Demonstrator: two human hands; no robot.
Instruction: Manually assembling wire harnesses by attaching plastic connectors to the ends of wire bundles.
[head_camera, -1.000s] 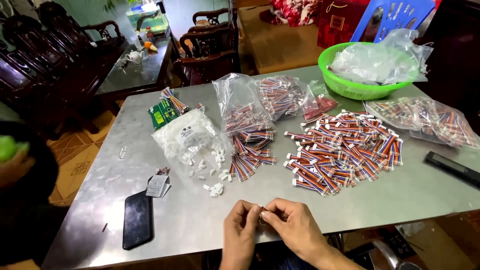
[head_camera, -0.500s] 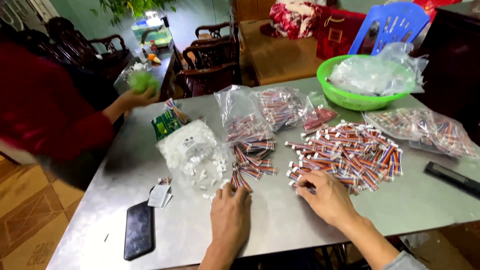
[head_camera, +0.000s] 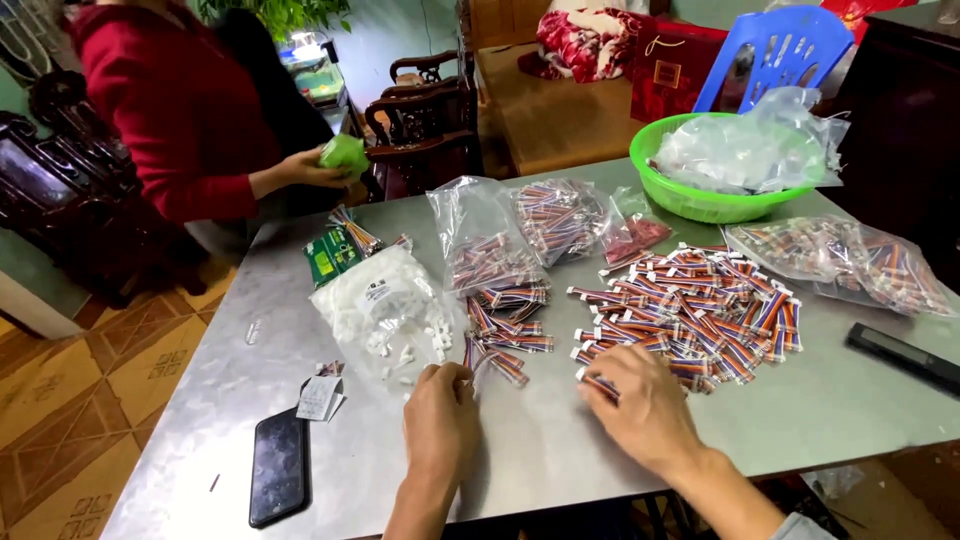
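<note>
Your left hand (head_camera: 440, 415) rests at the small bundle of striped wire connectors (head_camera: 500, 335), fingers curled on one lead. Your right hand (head_camera: 640, 405) pinches a connector at the near edge of the large loose pile (head_camera: 700, 305) on the metal table (head_camera: 560, 450).

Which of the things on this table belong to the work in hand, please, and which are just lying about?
In use: left hand, right hand, loose striped cable pile, small cable bundle, bag of white connectors.
Lying about: black phone, green basin, dark remote.

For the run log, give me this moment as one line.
left hand: at small wire bundle pile | right hand: on big wire bundle pile | phone: table's left
</note>
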